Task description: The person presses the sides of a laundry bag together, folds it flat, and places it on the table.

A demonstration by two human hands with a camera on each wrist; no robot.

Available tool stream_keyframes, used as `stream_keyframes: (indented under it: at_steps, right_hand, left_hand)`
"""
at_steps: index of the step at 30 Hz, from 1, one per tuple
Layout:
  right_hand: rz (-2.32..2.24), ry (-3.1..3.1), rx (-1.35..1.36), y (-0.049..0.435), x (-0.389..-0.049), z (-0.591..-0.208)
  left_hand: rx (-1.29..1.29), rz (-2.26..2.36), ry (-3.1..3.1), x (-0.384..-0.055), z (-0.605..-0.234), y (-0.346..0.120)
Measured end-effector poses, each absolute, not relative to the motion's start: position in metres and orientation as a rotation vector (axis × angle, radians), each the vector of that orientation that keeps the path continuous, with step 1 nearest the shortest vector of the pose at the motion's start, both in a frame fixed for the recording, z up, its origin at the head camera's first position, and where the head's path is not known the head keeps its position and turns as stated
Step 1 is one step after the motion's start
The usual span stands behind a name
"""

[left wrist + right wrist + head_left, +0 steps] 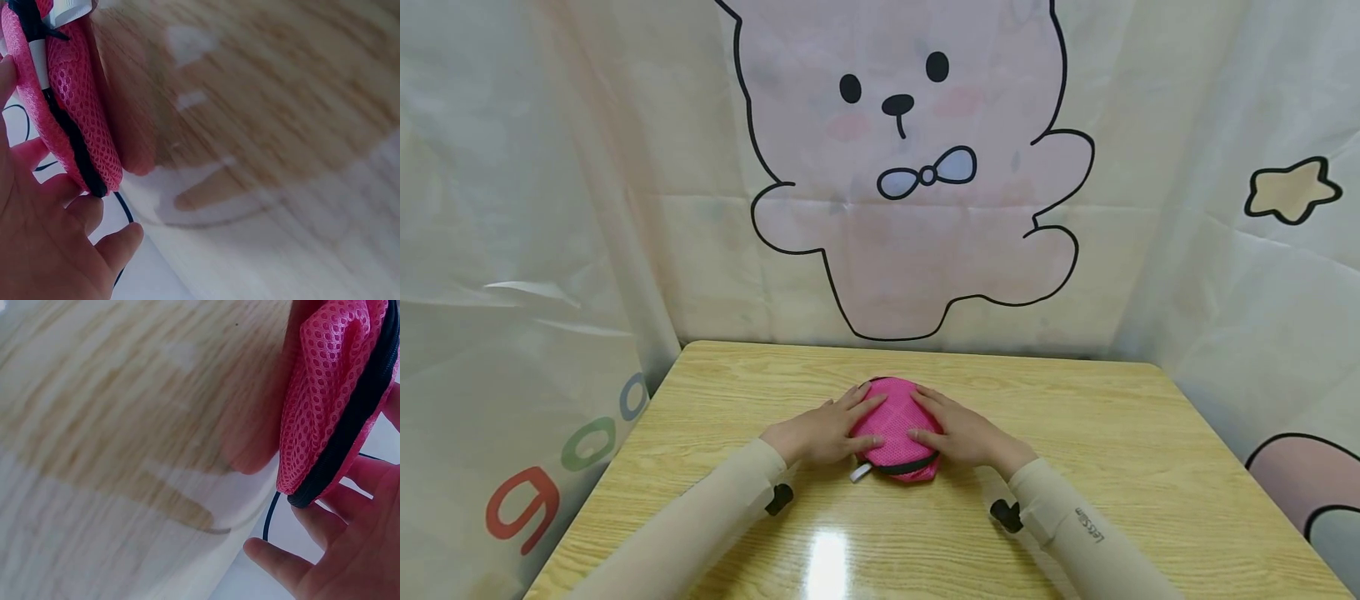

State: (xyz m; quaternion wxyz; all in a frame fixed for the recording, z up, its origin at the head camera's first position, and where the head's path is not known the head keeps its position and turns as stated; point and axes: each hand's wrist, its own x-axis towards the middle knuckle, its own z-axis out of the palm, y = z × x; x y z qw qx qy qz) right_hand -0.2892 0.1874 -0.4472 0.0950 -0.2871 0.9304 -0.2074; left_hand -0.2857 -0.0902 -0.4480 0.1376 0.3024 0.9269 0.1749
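On the wooden table lies a pink mesh zip bag [897,421], rounded on top, with a black zip [908,466] along its near side. A small white tag [861,472] sticks out at its near left. From the left, my left hand [826,431] rests on the bag with fingers and thumb spread. My right hand [967,429] touches it from the right in a mirrored way, fingers spread over the top. Both wrist views show fingertips along the zip edge of the bag, with its mesh side [78,81] facing the camera.
The wooden table [1112,433] extends around the bag to both sides. Behind it hangs a pale curtain [707,275] printed with a bear, and similar sheets flank the left and right sides. A bright glare lies on the near tabletop.
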Motion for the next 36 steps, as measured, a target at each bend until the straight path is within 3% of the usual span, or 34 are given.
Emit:
stream_keyframes:
  at_steps: [36]
  right_hand:
    - [-0.401, 2.776, -0.829, 0.1777, -0.2856, -0.4502]
  left_hand:
    - [0.878, 0.486, 2.67, -0.2809, -0.45, -0.0871]
